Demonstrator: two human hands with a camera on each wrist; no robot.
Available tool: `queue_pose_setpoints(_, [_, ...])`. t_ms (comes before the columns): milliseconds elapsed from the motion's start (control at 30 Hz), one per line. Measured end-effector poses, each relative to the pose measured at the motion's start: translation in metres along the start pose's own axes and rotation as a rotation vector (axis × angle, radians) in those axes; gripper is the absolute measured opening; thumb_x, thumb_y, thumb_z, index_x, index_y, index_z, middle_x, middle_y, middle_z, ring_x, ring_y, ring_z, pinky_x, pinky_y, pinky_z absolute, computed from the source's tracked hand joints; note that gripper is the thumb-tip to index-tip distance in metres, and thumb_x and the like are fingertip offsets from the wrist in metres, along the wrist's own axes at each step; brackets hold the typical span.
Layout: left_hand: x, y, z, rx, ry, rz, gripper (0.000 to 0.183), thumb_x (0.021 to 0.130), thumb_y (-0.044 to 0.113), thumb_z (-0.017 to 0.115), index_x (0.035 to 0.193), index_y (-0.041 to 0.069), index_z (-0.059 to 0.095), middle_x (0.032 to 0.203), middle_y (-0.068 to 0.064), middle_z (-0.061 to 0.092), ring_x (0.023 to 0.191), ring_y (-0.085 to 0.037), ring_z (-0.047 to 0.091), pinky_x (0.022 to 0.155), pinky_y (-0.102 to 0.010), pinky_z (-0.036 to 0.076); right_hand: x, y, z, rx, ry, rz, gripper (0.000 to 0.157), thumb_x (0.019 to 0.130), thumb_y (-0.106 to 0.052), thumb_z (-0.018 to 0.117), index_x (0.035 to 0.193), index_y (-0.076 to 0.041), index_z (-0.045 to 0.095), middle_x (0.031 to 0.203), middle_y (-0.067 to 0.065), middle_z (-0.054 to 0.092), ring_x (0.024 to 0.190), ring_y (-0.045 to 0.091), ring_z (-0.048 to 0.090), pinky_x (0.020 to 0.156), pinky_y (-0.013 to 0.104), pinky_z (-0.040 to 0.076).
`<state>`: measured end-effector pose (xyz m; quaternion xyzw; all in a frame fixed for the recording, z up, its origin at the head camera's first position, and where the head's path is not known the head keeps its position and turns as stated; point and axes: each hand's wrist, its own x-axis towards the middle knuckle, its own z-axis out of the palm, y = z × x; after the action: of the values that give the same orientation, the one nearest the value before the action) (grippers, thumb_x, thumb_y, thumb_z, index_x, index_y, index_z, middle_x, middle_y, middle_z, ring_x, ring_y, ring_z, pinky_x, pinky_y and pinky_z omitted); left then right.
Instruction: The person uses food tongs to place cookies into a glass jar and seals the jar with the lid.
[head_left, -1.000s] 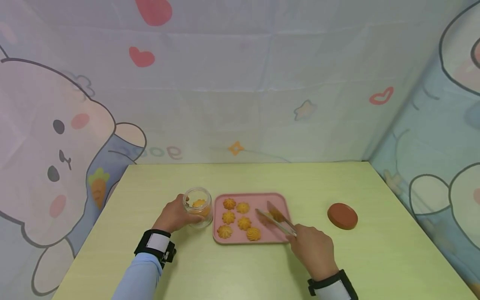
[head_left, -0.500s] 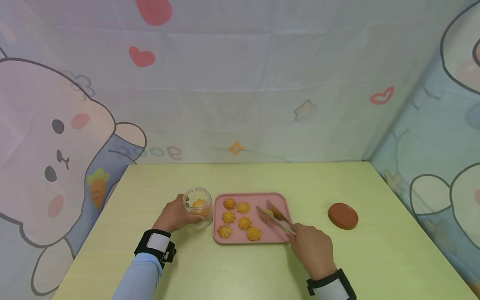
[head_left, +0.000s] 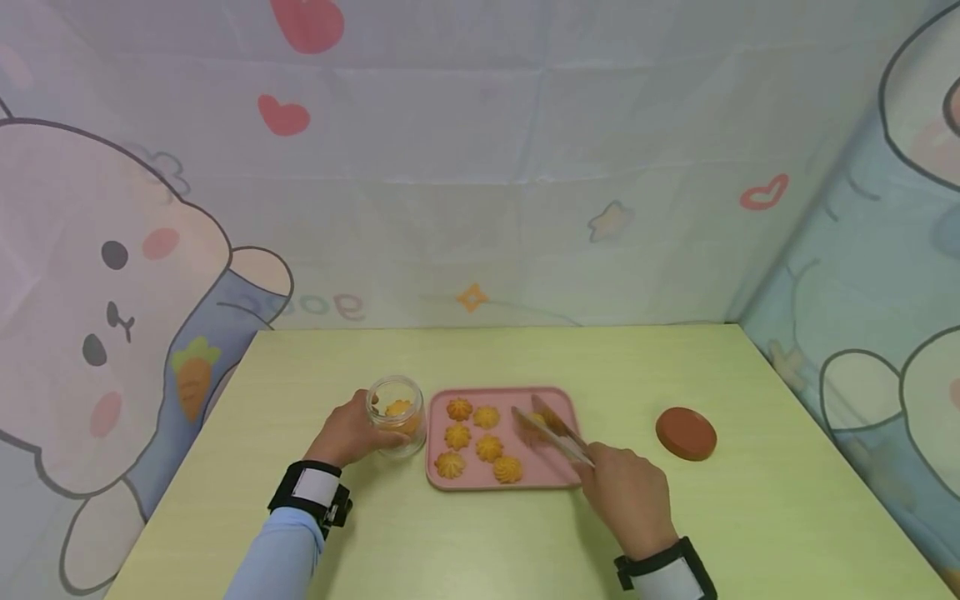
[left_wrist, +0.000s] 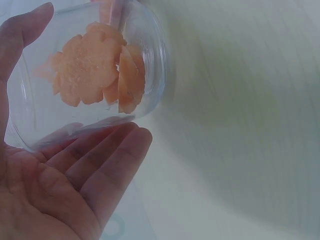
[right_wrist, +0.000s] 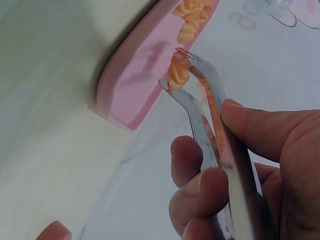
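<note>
- Well, nearest me is my right hand (head_left: 628, 500), gripping the metal tongs (right_wrist: 237, 165) with the thumb on one arm and fingertips on the other. If that squeeze slackened, I reckon the load could drop.
- Between the ends of the tongs sits a yellow cookie (right_wrist: 178, 74), over the right part of the tray; whether it is lifted clear I cannot tell. It is caught right at the tips, so too hard a pinch might crack it or shoot it out, and a twist might roll it loose.
- My left hand (head_left: 351, 432) grasps the glass jar (head_left: 417, 429) between thumb and fingers, with other cookies (left_wrist: 87, 70) inside. A bump from the tongs or a loose hold could tip it.
- Just right of the jar, the pink tray (head_left: 547, 475) bears six more cookies (head_left: 489, 448); tongs swept low across them would likely scatter some.
- Farther right, a brown disc (head_left: 686, 433) lies on the table (head_left: 615, 367), well apart from both hands, so I see little risk there.
- Behind everything hangs the patterned cloth (head_left: 540, 125).
</note>
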<state>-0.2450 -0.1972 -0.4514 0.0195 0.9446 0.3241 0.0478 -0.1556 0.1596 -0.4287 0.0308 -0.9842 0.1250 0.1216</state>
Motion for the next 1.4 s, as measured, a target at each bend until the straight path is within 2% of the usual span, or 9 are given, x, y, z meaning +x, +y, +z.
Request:
queue_pose_setpoints(367, [0.001,0.0,0.0,-0.014,0.007,0.002,0.095,0.061,0.05,0.083,0.126,-0.007,0.045,0.113,-0.025,0.063,0.089,-0.029,0.058,0.078,-0.047,0.051,0.007,-0.003,-0.007,0.023,0.012,0.007,0.016,0.078,-0.028,0.074,0.078,-0.013,0.069,0.051,0.003,0.053,0.043,0.019,0.046,0.034,0.033,0.031])
queue_pose_setpoints(833, [-0.004,0.005,0.0,0.007,0.01,-0.006,0.094,0.064,0.045,0.084,0.129,-0.009,0.042,0.114,-0.027,0.062,0.092,-0.031,0.059,0.081,-0.048,0.052,0.019,-0.024,-0.028,0.043,0.087,-0.067,0.017,0.078,-0.027,0.076,0.078,-0.012,0.067,0.05,0.001,0.052,0.041,0.016,0.044,0.033,0.03,0.03])
queue_pose_setpoints(900, [-0.003,0.006,-0.001,0.003,0.012,-0.004,0.094,0.064,0.044,0.084,0.129,-0.009,0.042,0.114,-0.027,0.062,0.091,-0.031,0.059,0.081,-0.048,0.052,0.022,-0.029,-0.032,0.037,0.103,-0.082,0.018,0.077,-0.027,0.077,0.082,-0.011,0.07,0.05,0.002,0.053,0.041,0.015,0.043,0.033,0.03,0.03])
queue_pose_setpoints(1000, [-0.002,0.005,-0.001,0.004,0.014,0.0,0.092,0.064,0.045,0.083,0.127,-0.009,0.043,0.112,-0.026,0.063,0.09,-0.03,0.059,0.08,-0.048,0.052,0.026,-0.038,-0.036,0.021,0.122,-0.115,0.024,0.077,-0.028,0.077,0.096,-0.014,0.074,0.049,0.001,0.053,0.038,0.015,0.042,0.031,0.029,0.029])
queue_pose_setpoints(1133, [-0.001,0.004,-0.001,0.007,0.011,0.001,0.092,0.063,0.046,0.083,0.127,-0.008,0.043,0.112,-0.025,0.063,0.09,-0.03,0.059,0.08,-0.048,0.052,0.032,-0.05,-0.04,0.012,0.123,-0.146,0.035,0.078,-0.029,0.076,0.112,-0.019,0.072,0.047,0.0,0.053,0.036,0.015,0.04,0.029,0.028,0.027])
queue_pose_setpoints(1300, [0.0,0.002,0.0,-0.001,0.004,-0.015,0.094,0.062,0.047,0.083,0.128,-0.008,0.043,0.112,-0.024,0.063,0.091,-0.03,0.059,0.081,-0.048,0.052,0.037,-0.069,-0.045,0.031,0.11,-0.158,0.027,0.079,-0.032,0.075,0.1,-0.014,0.074,0.055,0.001,0.062,0.042,0.014,0.046,0.032,0.028,0.033])
queue_pose_setpoints(1400, [0.001,0.001,0.001,-0.005,0.004,-0.016,0.094,0.062,0.048,0.084,0.127,-0.007,0.044,0.111,-0.024,0.064,0.09,-0.029,0.059,0.08,-0.048,0.052,0.04,-0.08,-0.047,0.029,0.103,-0.181,0.024,0.08,-0.033,0.075,0.091,-0.012,0.074,0.057,0.0,0.062,0.044,0.014,0.047,0.034,0.028,0.036])
